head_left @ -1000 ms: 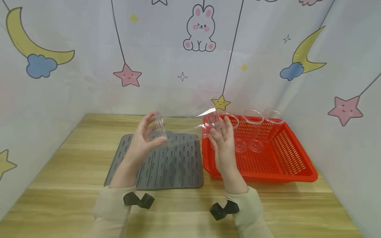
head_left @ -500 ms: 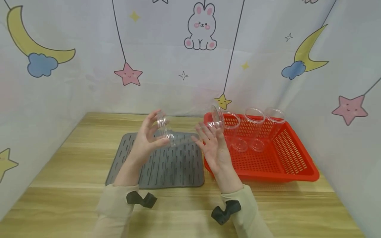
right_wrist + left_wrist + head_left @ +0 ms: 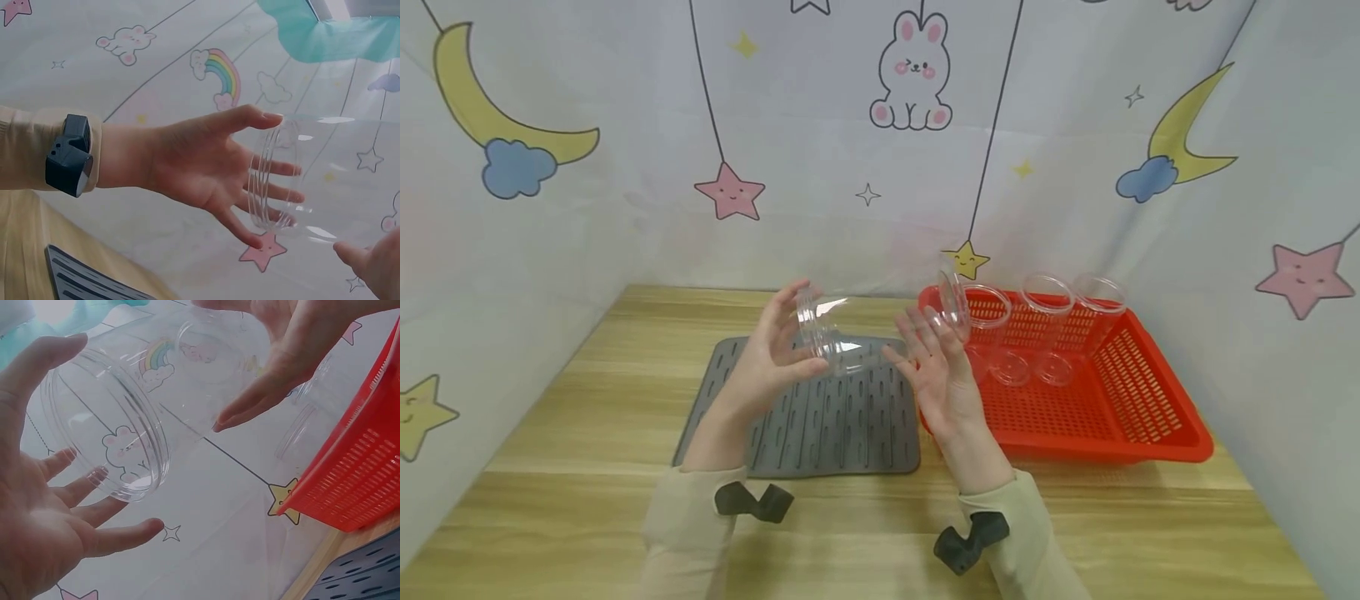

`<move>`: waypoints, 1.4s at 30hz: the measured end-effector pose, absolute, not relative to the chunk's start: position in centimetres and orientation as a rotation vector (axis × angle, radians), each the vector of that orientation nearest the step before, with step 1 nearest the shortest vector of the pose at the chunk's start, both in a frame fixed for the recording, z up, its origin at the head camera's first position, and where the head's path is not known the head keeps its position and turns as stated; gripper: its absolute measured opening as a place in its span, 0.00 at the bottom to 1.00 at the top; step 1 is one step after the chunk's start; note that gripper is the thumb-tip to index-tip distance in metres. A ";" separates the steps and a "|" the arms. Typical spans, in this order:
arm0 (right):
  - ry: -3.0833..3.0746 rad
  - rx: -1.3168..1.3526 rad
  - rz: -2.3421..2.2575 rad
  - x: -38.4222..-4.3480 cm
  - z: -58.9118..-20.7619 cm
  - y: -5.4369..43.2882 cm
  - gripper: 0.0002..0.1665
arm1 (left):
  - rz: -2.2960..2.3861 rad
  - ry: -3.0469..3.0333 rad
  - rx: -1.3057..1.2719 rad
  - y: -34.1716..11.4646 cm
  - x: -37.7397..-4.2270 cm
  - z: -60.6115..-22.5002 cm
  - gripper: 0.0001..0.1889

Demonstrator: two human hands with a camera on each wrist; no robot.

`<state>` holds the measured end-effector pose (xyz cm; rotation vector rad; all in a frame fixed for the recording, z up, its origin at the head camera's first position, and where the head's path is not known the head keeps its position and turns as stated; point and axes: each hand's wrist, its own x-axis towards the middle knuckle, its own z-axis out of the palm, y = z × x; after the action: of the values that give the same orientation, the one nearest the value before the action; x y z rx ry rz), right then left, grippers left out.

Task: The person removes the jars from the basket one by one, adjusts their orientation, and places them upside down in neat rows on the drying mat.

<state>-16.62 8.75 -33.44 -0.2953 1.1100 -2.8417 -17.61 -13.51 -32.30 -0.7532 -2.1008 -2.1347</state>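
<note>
Hanging behind and along the sides, the patterned cloth (image 3: 820, 167) surrounds the wooden table (image 3: 850, 542), likely serving as a simple screen; on the table's right side sits the red basket (image 3: 1097, 452), its raised walls well suited to corralling loose pieces; the grey mat (image 3: 842, 425) lies flat just beside it, its slotted surface probably meant for drainage or grip; above the mat, off every surface, the clear container (image 3: 850, 329) is held roughly sideways, perhaps so that both ends can be supported; three clear cups (image 3: 1037, 329) stand upright in the basket, grouped towards its back, where the wall may brace them; the left hand (image 3: 767, 354) is clamped on the container's ringed end, thumb opposite spread fingers, a fitting hold for something broad and round; the right hand (image 3: 940, 379) is at the other end, fingers straight and apart, seemingly steadying rather than gripping; its exact contact is hard to tell through the transparent wall.
</note>
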 end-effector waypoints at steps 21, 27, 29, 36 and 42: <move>1.552 -0.481 -2.749 -17.9 -32.1 4.0 0.77 | -1.824 -2.425 -0.751 -20.7 -17.4 -32.7 0.51; 1.694 -0.612 -2.697 -18.4 -32.2 2.3 0.63 | -1.802 -2.518 -0.619 -22.1 -17.3 -33.0 0.52; 1.724 -0.622 -2.670 -18.5 -32.2 1.7 0.58 | -1.820 -2.544 -0.577 -22.6 -17.2 -33.2 0.53; 1.780 -0.544 -2.585 -19.0 -31.8 -0.9 0.53 | -1.856 -2.598 -0.477 -24.4 -17.6 -34.2 0.58; 1.956 -0.555 -2.482 -20.2 -32.3 -2.8 0.52 | -1.885 -2.493 -0.417 -25.6 -18.0 -35.6 0.55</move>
<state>-20.25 -2.81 -32.29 -0.5551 1.9560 -2.4817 -17.99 -25.56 -35.55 -0.4167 -2.4929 -1.8849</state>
